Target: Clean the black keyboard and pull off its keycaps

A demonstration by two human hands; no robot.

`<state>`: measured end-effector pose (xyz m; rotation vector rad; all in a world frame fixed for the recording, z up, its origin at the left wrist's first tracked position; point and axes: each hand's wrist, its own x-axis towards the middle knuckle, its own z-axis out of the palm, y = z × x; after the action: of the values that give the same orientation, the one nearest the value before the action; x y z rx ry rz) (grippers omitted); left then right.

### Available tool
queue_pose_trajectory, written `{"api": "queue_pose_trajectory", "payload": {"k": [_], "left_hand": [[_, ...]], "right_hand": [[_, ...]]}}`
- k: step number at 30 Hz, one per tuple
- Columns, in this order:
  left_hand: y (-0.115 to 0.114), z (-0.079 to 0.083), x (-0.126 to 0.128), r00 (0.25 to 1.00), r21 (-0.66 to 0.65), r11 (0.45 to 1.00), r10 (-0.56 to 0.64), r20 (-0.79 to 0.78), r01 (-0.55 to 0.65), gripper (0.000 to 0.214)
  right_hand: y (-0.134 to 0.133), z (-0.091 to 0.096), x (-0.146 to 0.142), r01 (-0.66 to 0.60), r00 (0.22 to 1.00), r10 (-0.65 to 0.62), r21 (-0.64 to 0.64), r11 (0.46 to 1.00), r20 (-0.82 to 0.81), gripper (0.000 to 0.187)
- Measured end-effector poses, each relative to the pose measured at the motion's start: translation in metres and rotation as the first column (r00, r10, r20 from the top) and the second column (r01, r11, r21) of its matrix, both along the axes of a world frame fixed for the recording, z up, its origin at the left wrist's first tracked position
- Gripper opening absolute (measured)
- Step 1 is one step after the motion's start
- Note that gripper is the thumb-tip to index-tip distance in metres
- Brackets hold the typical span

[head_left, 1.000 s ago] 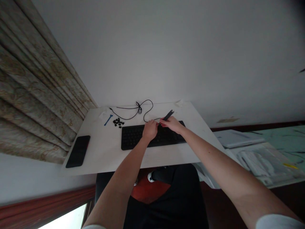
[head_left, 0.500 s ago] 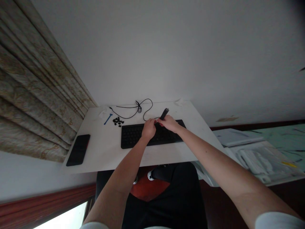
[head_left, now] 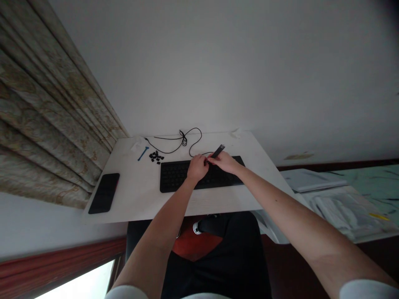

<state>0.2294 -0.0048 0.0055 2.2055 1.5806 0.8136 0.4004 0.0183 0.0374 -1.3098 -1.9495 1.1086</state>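
A black keyboard (head_left: 174, 176) lies on the white table, with small gaps in its key rows hard to make out. My right hand (head_left: 225, 162) is closed around a slim black brush-like tool (head_left: 218, 151), which tilts up and to the right over the keyboard's back edge. My left hand (head_left: 198, 167) rests over the middle of the keyboard, its fingers curled together close to the tool's lower end. What those fingers pinch, if anything, is hidden. Several loose black keycaps (head_left: 156, 156) lie in a cluster behind the keyboard's left end.
A blue tool (head_left: 143, 153) lies left of the keycaps. The keyboard's black cable (head_left: 183, 139) loops along the back, by the wall. A black phone (head_left: 104, 193) lies near the table's left edge (head_left: 131, 207). Patterned curtains (head_left: 56, 108) hang at left.
The view has shifted slightly. The tool in my right hand has tipped lower toward the right. Both hands remain close together above the keyboard.
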Motion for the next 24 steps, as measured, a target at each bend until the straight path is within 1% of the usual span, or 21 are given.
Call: {"api": "queue_pose_trajectory", "payload": {"k": [2,5,8,12,15,18,20,22,24], "left_hand": [[0.0,0.0,0.0,1.0,0.007,1.0,0.005,-0.024,-0.005,0.012],[0.0,-0.001,0.0,0.998,0.01,1.0,0.006,-0.061,-0.006,0.012],[0.0,-0.001,-0.001,0.996,0.015,1.0,-0.008,-0.084,0.009,0.013],[0.0,-0.001,-0.001,0.994,0.021,1.0,-0.017,-0.104,0.02,0.017],[0.001,0.0,-0.001,0.995,0.014,0.999,-0.029,-0.1,0.03,0.017],[0.002,0.0,-0.001,0.997,0.006,0.999,-0.043,-0.066,0.044,0.017],[0.002,0.0,-0.001,0.998,-0.003,0.999,-0.041,-0.041,0.041,0.019],[0.002,-0.001,-0.001,1.0,-0.019,0.999,-0.031,0.003,0.031,0.021],[0.003,-0.002,-0.001,0.995,-0.045,0.999,-0.008,0.1,0.012,0.021]], "right_hand": [[0.0,0.006,-0.004,-0.002,0.996,-0.003,0.053,0.999,0.09,0.018],[0.0,0.016,-0.01,-0.007,0.984,-0.007,0.081,0.997,0.177,0.018],[-0.004,0.022,-0.014,0.006,0.973,-0.028,0.096,0.995,0.229,0.017],[-0.011,0.026,-0.019,0.04,0.963,-0.073,0.131,0.991,0.261,0.019],[-0.011,0.037,-0.024,0.044,0.963,-0.082,0.15,0.988,0.257,0.021],[-0.004,0.055,-0.03,0.018,0.961,-0.064,0.169,0.985,0.27,0.019],[0.002,0.067,-0.032,0.01,0.96,-0.054,0.159,0.987,0.274,0.015],[0.006,0.073,-0.03,0.045,0.974,-0.072,0.127,0.991,0.216,0.015],[0.006,0.073,-0.025,0.121,0.988,-0.128,0.08,0.989,0.081,0.015]]}}
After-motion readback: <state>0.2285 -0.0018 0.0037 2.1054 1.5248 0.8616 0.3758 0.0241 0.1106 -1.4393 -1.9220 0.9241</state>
